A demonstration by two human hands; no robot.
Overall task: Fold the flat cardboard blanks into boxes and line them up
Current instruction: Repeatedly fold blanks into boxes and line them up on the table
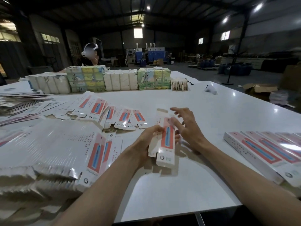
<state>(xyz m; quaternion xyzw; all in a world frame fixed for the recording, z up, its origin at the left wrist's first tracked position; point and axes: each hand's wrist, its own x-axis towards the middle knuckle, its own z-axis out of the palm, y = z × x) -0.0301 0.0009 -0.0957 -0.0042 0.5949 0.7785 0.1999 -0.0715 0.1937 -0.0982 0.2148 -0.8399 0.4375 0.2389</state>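
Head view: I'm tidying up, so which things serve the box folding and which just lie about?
Job: blank held in the left hand, right hand by it, stack of flat blanks, row of folded boxes.
Lying about: wrapped bundles, white controller, open carton on the floor.

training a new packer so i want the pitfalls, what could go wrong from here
1. Only the left hand grips the partly folded blank, along one long edge, while the right hand is open beside it; the blank could twist and crease crooked.
2. The fanned stack of flat blanks lies close by the left forearm; a nudge might spill it.
3. The row of folded boxes reaches the table edge near the right forearm and could be knocked off.
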